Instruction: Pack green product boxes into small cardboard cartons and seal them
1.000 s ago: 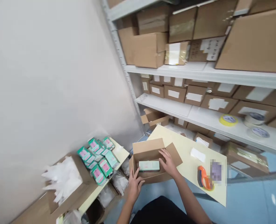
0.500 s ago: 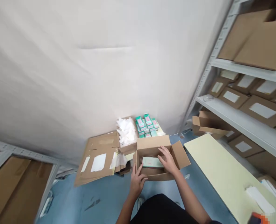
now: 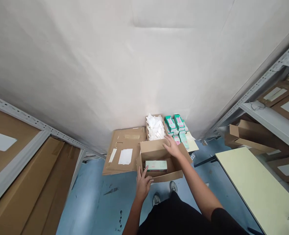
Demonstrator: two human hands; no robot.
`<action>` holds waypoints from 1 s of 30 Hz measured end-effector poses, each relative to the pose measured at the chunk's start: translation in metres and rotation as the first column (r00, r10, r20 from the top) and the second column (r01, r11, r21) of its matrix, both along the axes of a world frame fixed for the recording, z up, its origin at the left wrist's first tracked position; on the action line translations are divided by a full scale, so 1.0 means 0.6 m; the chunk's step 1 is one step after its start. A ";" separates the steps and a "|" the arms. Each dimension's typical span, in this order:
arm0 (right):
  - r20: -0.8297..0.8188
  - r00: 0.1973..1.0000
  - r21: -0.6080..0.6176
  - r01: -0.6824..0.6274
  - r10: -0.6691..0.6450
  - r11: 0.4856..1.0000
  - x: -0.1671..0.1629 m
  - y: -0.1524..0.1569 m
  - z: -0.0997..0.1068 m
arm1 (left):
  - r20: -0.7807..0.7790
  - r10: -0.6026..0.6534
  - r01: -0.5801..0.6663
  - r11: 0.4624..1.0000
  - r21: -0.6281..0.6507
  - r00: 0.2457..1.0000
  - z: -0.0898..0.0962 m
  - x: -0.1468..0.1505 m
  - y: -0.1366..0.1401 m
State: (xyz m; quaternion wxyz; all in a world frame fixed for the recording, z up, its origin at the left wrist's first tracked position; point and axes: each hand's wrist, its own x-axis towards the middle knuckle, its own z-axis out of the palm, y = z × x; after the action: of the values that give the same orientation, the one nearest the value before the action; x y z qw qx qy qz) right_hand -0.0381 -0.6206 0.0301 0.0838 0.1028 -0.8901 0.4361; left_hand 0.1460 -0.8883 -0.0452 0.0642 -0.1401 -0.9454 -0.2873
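An open cardboard box [image 3: 162, 179] stands in front of me, tilted slightly, with its flaps up. Inside, against its left side, lies a pale green carton [image 3: 156, 165]. My left hand [image 3: 143, 185] grips the box at its near left corner, fingers over the wall and close to the carton. At the far right of the box, my right hand [image 3: 172, 147] has its fingers spread against the back flap [image 3: 152, 146]; it holds nothing. Behind the box are several green-and-pink cartons [image 3: 178, 122] and a box of crumpled white paper [image 3: 156, 128].
Flattened cardboard [image 3: 132, 156] with white labels lies to the left. A pale yellow table [image 3: 254, 182] stands at the right. Shelves with cardboard boxes flank both sides, and an open box [image 3: 252, 137] sits low on the right. A white wall [image 3: 134, 71] rises ahead.
My right hand has moved from over the inside of the box to its back flap. The view has swung left, and my left hand keeps its place on the box.
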 end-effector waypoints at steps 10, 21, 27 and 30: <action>0.370 0.929 0.297 -0.115 -0.004 0.948 -0.280 -0.065 -0.081 | 0.048 0.053 -0.054 0.999 0.006 0.997 -0.011 -0.048 0.058; 0.525 0.846 0.488 -0.394 0.098 0.779 -0.404 -0.121 -0.153 | 0.105 0.073 -0.071 0.997 -0.027 0.992 -0.009 -0.078 0.077; 0.446 0.890 0.485 -0.331 0.097 0.810 -0.391 -0.113 -0.117 | 0.102 0.069 -0.068 0.998 -0.019 0.992 -0.009 -0.076 0.073; 0.352 0.931 0.483 -0.268 0.096 0.834 -0.369 -0.099 -0.072 | 0.080 0.057 -0.057 0.998 0.007 0.995 -0.011 -0.075 0.067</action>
State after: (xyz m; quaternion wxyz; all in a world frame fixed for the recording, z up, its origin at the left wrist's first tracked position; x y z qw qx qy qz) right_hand -0.2596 -0.6798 -0.0131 -0.1320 0.1364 -0.9624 0.1944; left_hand 0.1010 -0.8480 -0.0519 0.0355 -0.1012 -0.9494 -0.2952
